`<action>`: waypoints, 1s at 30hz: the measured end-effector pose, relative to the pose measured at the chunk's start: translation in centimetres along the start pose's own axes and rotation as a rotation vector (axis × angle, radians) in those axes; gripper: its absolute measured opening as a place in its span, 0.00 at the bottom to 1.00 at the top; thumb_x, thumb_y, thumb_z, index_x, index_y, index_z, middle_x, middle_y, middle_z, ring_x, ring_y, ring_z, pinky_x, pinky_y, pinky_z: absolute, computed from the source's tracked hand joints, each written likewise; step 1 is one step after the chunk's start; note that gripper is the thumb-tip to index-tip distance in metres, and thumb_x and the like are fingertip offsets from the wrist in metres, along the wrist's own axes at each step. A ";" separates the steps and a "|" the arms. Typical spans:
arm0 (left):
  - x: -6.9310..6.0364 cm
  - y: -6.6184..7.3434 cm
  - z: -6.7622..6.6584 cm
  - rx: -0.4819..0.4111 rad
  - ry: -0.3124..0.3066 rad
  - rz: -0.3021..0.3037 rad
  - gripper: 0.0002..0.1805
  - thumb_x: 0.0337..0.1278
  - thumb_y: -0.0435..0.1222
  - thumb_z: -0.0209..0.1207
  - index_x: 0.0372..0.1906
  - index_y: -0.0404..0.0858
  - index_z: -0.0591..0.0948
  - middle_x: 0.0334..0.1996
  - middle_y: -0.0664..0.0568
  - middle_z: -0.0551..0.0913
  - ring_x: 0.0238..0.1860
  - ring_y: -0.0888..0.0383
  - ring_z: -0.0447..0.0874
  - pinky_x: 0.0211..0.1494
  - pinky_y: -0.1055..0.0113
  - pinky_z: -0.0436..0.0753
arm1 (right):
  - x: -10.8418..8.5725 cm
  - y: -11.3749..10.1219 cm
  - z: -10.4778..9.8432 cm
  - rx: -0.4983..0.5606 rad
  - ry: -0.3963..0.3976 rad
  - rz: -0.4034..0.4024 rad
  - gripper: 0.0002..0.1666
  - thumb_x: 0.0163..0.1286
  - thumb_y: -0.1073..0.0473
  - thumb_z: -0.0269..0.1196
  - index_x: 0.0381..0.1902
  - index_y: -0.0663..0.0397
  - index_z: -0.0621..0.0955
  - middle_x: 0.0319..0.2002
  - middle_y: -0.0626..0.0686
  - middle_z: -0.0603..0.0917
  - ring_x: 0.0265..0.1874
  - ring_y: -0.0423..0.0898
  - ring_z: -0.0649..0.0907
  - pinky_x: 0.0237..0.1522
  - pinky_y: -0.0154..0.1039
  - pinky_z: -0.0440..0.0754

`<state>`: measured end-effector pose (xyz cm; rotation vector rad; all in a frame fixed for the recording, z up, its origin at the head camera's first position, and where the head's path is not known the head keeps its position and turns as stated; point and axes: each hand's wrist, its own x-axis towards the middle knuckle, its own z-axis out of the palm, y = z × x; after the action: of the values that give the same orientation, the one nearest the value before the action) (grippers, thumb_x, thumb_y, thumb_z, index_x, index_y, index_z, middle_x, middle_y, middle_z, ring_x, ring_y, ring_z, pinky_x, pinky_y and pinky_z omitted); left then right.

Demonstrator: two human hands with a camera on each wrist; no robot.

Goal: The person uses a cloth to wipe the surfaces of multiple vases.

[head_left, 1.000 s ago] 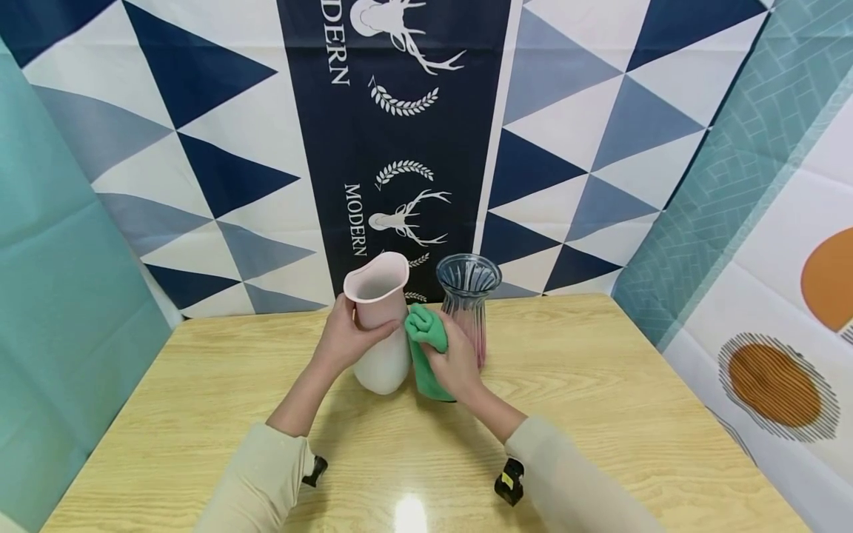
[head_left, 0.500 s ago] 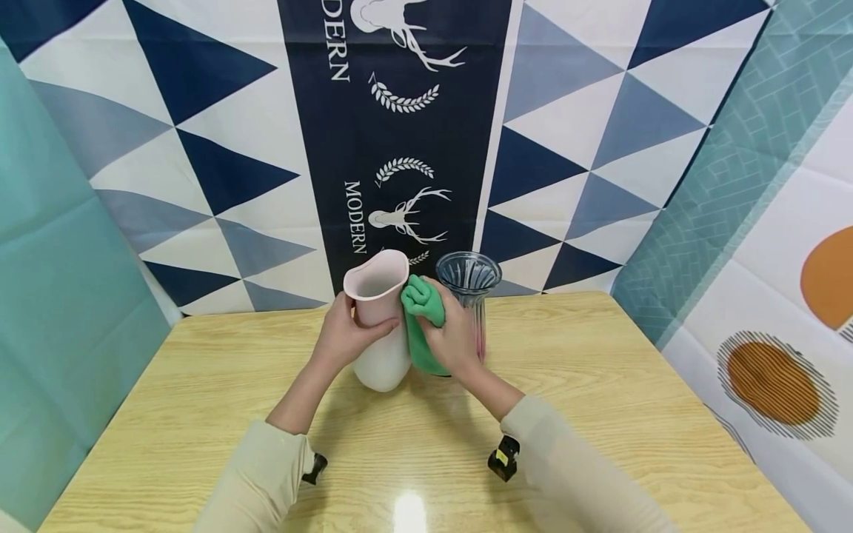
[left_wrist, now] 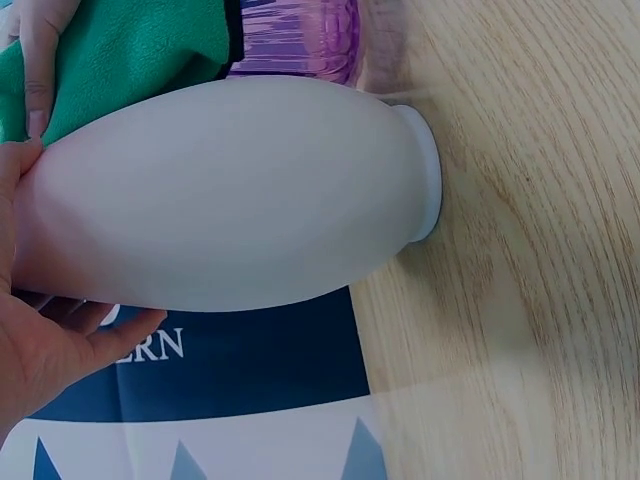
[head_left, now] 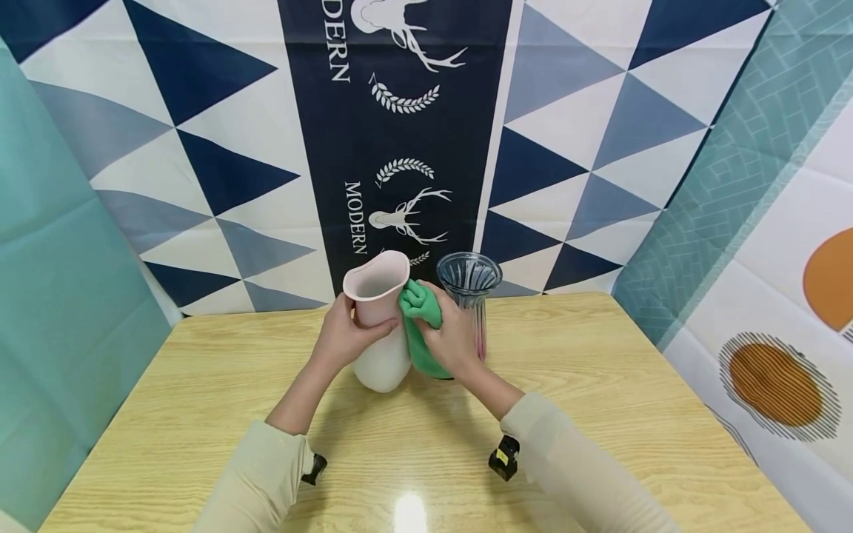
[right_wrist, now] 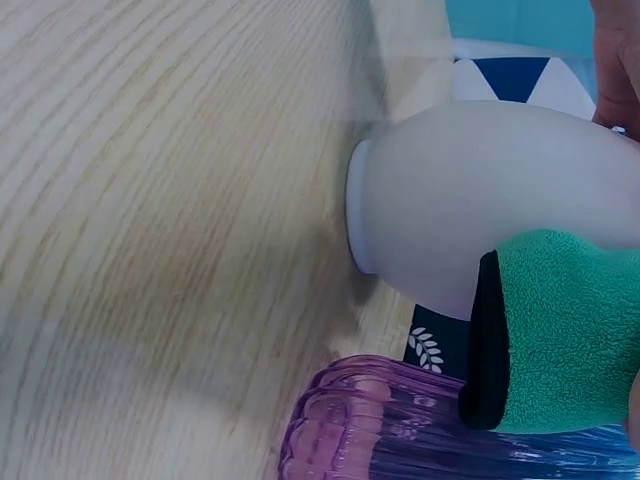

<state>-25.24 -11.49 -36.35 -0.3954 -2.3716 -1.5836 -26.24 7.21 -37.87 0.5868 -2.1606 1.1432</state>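
A vase (head_left: 382, 363), pale pink at the neck and white below, stands upright on the table. My left hand (head_left: 343, 334) grips its neck from the left, thumb across the front. In my right hand (head_left: 455, 337) is a bunched green cloth (head_left: 423, 344) with a dark edge, held against the vase's right side. The cloth (right_wrist: 565, 335) hangs down beside the white body (right_wrist: 480, 200) in the right wrist view. In the left wrist view the vase's body (left_wrist: 240, 200) and its foot show plainly. The right fingers are partly hidden by the cloth.
A ribbed glass vase (head_left: 469, 274), blue at the top and pink-purple at the base, stands just behind my right hand. Its lower part (right_wrist: 345, 425) lies close to the cloth. The wooden table (head_left: 566, 385) ends at a patterned backdrop (head_left: 406, 133) behind both vases.
The right hand and green cloth have moved up and slightly left along the white vase's side, then shifted only slightly. The left hand keeps its grip on the neck.
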 end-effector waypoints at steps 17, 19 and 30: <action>-1.3 3.7 -0.7 -0.023 -0.029 0.023 0.40 0.44 0.32 0.70 0.64 0.36 0.63 0.59 0.41 0.71 0.59 0.45 0.71 0.62 0.49 0.73 | -1.7 1.3 0.5 0.047 -0.047 0.041 0.29 0.59 0.65 0.66 0.59 0.59 0.73 0.56 0.56 0.79 0.56 0.51 0.78 0.60 0.47 0.73; -1.3 3.7 -0.7 -0.023 -0.028 0.023 0.40 0.43 0.32 0.70 0.64 0.36 0.64 0.59 0.41 0.71 0.59 0.45 0.71 0.62 0.49 0.73 | -2.0 1.5 0.5 0.037 -0.051 0.051 0.29 0.59 0.65 0.66 0.59 0.59 0.74 0.56 0.56 0.79 0.55 0.51 0.78 0.59 0.47 0.74; -1.2 3.7 -0.7 -0.033 -0.037 0.016 0.40 0.44 0.31 0.69 0.64 0.36 0.63 0.59 0.41 0.71 0.60 0.44 0.70 0.63 0.49 0.73 | -3.4 2.0 0.6 -0.003 -0.067 0.105 0.27 0.59 0.62 0.66 0.57 0.54 0.75 0.53 0.55 0.81 0.53 0.51 0.79 0.58 0.47 0.75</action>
<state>-22.74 -10.86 -33.35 -0.4523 -2.3657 -1.6246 -25.29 8.07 -41.64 0.5219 -2.2728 1.1915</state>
